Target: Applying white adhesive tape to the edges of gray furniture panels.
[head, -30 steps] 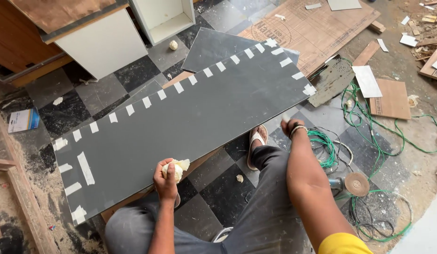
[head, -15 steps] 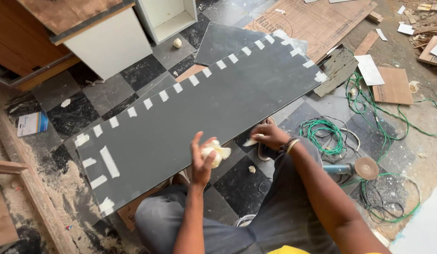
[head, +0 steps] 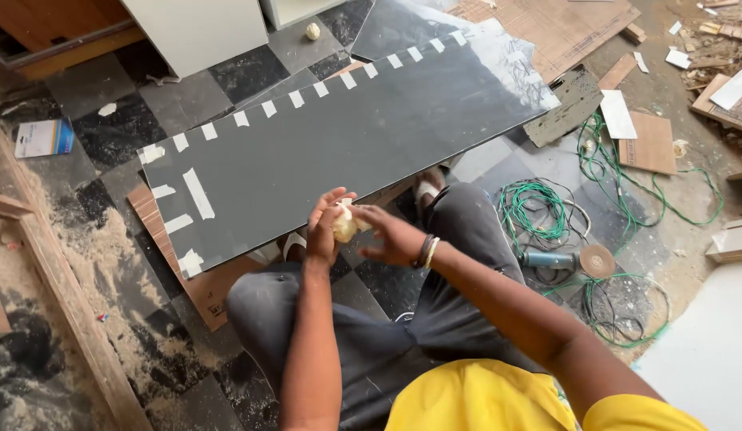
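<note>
The roll of masking tape (head: 344, 223) is in the middle of the scene, held between both hands above the person's knees and just near of the long dark panel (head: 347, 144). The left hand (head: 324, 227) closes around the roll from the left side, its fingers bent over the pale tape. The right hand (head: 391, 237) touches the roll from the right, with the fingertips pinched at its edge, as if they look for the free end; whether a strip is already lifted is too small to tell.

To do this step well, I think the left hand should keep the roll steady while the right one pulls a short, straight piece, so that the tape does not twist or stick to itself.

The panel lies on the floor from near left to far right. Short white tape pieces (head: 295, 99) stand in a row along its far edge, and some more (head: 197, 193) are at its left end. A brown cardboard sheet (head: 201, 281) shows under its near left corner.

To the right, on the tiled floor (head: 107, 88), a grinder with a disc (head: 566, 260) lies among loops of green cable (head: 538, 211). Sawdust (head: 99, 255) covers the floor at the left, beside a wooden beam (head: 67, 295). A white cabinet (head: 187, 28) stands at the far side.
</note>
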